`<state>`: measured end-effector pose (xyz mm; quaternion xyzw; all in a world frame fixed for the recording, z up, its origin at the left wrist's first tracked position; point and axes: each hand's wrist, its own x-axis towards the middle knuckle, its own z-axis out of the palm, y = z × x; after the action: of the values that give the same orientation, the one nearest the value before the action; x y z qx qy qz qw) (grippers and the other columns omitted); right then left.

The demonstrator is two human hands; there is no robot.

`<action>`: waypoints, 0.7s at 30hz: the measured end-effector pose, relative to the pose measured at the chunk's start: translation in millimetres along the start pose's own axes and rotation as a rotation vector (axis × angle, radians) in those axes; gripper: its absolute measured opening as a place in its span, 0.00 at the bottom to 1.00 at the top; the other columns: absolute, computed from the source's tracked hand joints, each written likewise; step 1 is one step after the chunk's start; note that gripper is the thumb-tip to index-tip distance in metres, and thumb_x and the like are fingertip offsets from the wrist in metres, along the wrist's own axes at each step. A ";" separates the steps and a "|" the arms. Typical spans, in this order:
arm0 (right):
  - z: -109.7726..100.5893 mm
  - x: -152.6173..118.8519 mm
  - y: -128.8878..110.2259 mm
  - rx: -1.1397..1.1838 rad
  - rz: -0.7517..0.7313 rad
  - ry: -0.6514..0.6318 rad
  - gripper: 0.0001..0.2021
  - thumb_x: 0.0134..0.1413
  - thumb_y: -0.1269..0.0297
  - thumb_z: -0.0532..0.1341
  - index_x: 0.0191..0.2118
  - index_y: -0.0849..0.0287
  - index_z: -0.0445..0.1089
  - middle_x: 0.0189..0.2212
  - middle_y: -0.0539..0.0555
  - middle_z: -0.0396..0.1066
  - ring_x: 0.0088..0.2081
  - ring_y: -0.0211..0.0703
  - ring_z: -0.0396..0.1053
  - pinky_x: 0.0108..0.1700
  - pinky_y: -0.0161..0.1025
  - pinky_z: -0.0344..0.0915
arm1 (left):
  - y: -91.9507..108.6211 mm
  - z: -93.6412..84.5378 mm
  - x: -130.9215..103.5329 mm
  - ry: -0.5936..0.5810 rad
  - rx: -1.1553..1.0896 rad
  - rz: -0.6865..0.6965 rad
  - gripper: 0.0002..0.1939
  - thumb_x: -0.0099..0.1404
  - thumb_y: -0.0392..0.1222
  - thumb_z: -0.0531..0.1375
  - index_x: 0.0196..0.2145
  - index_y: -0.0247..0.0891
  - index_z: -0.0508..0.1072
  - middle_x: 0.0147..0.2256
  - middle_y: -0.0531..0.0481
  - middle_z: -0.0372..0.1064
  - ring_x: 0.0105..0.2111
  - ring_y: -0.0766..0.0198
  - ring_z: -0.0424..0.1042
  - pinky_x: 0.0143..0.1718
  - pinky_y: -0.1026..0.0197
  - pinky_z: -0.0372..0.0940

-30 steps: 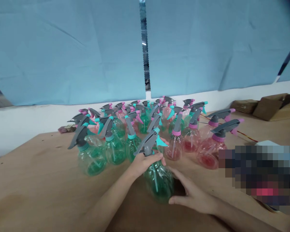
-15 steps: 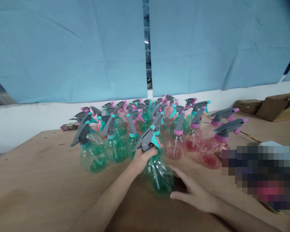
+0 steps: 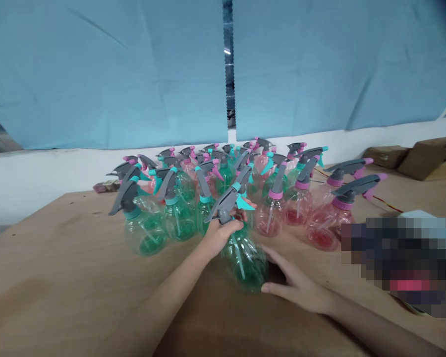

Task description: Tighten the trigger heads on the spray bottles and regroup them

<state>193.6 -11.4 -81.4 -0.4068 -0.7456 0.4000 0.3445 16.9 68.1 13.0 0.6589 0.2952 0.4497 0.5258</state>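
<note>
My left hand [image 3: 223, 233] is wrapped round the neck of a clear green spray bottle [image 3: 247, 263], just under its grey head with a turquoise trigger. The bottle leans, its base toward the right. Beside its lower right side is my right hand [image 3: 297, 282], fingers and thumb apart. Whether its fingertips touch the bottle I cannot tell. Behind stand several more sprayers, among them a green bottle [image 3: 180, 220] with a turquoise collar and a pink bottle [image 3: 269, 218] with a pink collar.
The bottles stand on a wooden table [image 3: 59, 277]. Cardboard boxes [image 3: 425, 158] lie at the back right, a small bundle [image 3: 106, 187] at the back left. A blurred-out area covers the right edge. Blue sheeting [image 3: 115, 74] hangs behind.
The view has tipped slightly, so the bottles and table sit a little higher. My left hand still grips the green bottle, and my right hand remains beside it.
</note>
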 end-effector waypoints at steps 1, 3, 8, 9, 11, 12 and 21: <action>-0.1 0.0 0.1 -0.001 -0.001 0.000 0.34 0.53 0.53 0.60 0.62 0.53 0.46 0.61 0.59 0.50 0.61 0.53 0.49 0.60 0.59 0.47 | -0.3 0.0 -0.1 0.008 0.004 0.007 0.02 0.45 0.38 0.56 0.20 0.38 0.67 0.26 0.51 0.65 0.30 0.61 0.63 0.37 0.57 0.58; -0.5 0.1 0.3 0.003 -0.017 -0.002 0.33 0.53 0.53 0.59 0.62 0.53 0.46 0.61 0.59 0.52 0.61 0.52 0.50 0.60 0.58 0.48 | -1.4 0.0 -0.6 0.049 0.014 0.007 0.02 0.44 0.39 0.57 0.18 0.39 0.66 0.26 0.52 0.64 0.29 0.62 0.62 0.35 0.58 0.58; -1.6 0.8 1.6 -0.007 -0.049 0.007 0.34 0.53 0.53 0.60 0.62 0.51 0.46 0.61 0.56 0.51 0.61 0.52 0.50 0.60 0.56 0.50 | -1.8 2.5 -1.2 0.096 0.033 0.031 0.04 0.44 0.39 0.57 0.21 0.39 0.69 0.24 0.53 0.64 0.29 0.61 0.63 0.37 0.57 0.59; -1.9 1.0 1.7 -0.008 -0.048 0.010 0.34 0.53 0.53 0.60 0.62 0.51 0.46 0.61 0.56 0.51 0.61 0.52 0.50 0.60 0.56 0.50 | -1.3 3.0 -0.8 0.091 0.024 0.035 0.04 0.44 0.39 0.57 0.22 0.39 0.69 0.24 0.53 0.64 0.29 0.62 0.62 0.37 0.57 0.58; -2.3 1.3 1.2 -0.004 -0.056 0.013 0.34 0.53 0.54 0.60 0.62 0.52 0.46 0.61 0.56 0.52 0.60 0.52 0.51 0.60 0.56 0.50 | -0.5 3.5 0.7 0.050 0.004 0.036 0.05 0.44 0.38 0.56 0.23 0.39 0.69 0.24 0.53 0.63 0.29 0.63 0.61 0.36 0.58 0.58; -2.6 1.4 0.7 -0.002 -0.062 0.013 0.33 0.53 0.54 0.60 0.62 0.52 0.47 0.61 0.56 0.52 0.60 0.51 0.51 0.60 0.55 0.50 | -0.4 3.5 1.6 0.018 -0.002 0.037 0.06 0.44 0.38 0.56 0.23 0.39 0.70 0.25 0.53 0.64 0.29 0.63 0.61 0.35 0.59 0.58; -4.8 1.4 -1.5 0.003 -0.050 -0.002 0.33 0.53 0.54 0.60 0.62 0.53 0.46 0.61 0.56 0.52 0.61 0.50 0.49 0.61 0.56 0.47 | -1.3 6.7 1.3 0.041 0.012 0.045 0.07 0.44 0.39 0.56 0.25 0.39 0.70 0.24 0.53 0.63 0.28 0.63 0.62 0.37 0.57 0.59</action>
<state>196.5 -9.1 -77.7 -0.3871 -0.7552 0.3927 0.3544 23.6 66.7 11.9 0.6592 0.2937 0.4731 0.5054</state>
